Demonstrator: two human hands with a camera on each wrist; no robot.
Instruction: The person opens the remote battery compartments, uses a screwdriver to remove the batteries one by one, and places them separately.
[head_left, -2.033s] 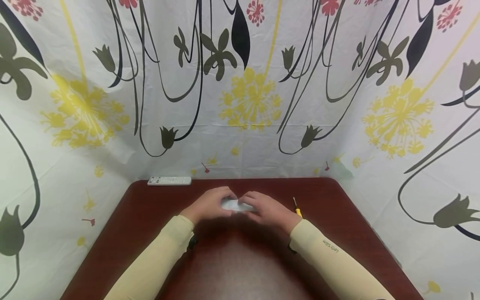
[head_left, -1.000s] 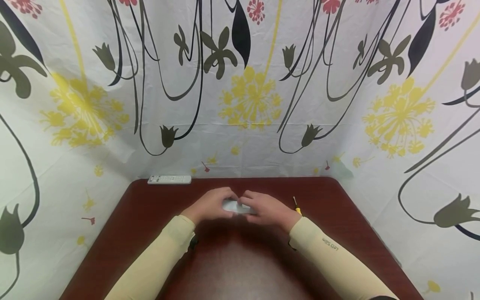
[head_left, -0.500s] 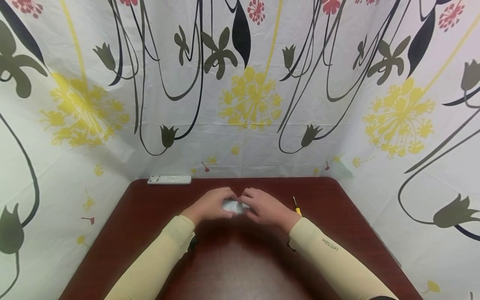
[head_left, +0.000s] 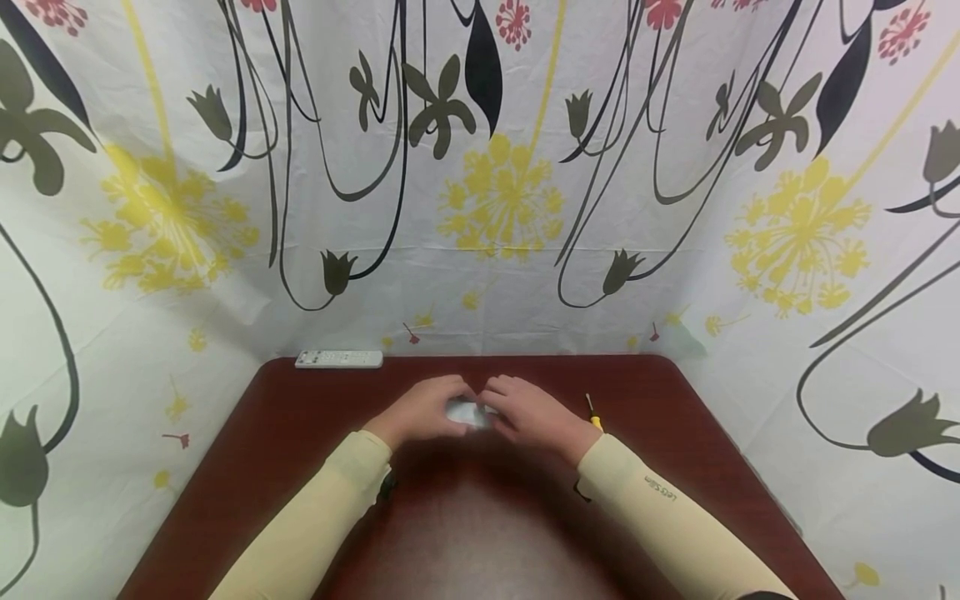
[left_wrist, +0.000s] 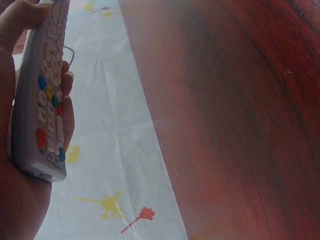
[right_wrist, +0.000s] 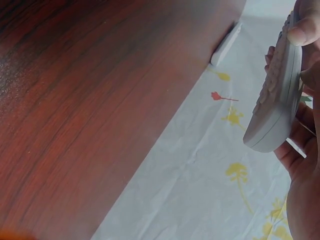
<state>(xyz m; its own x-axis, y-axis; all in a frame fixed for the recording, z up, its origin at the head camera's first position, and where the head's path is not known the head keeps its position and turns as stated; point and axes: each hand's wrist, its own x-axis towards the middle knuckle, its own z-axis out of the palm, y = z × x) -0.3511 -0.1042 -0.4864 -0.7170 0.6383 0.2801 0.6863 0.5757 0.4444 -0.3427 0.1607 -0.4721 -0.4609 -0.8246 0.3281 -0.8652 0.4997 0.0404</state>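
Observation:
A white-grey remote control [head_left: 467, 413] is held above the table between both hands. My left hand [head_left: 422, 410] grips it, fingers curled round its far side in the left wrist view, where the button face of the remote [left_wrist: 46, 100] shows coloured keys. From the other side my right hand [head_left: 536, 419] holds the remote's right end, fingers bent, partly covering it. In the right wrist view the remote [right_wrist: 274, 105] is seen edge-on, with the right hand [right_wrist: 305, 185] close against its back. What the right fingertips touch on that back is mostly hidden.
Another white remote control [head_left: 339, 360] lies at the table's far left edge. A small screwdriver [head_left: 595, 417] with a yellow handle lies right of the right hand, partly behind the wrist. The dark red table [head_left: 472, 533] is enclosed by a flower-patterned curtain [head_left: 510, 308].
The right hand's fingers have shifted slightly along the remote, and less of its right end shows now. The left hand keeps its grip almost unmoved. The other remote and screwdriver stay put.

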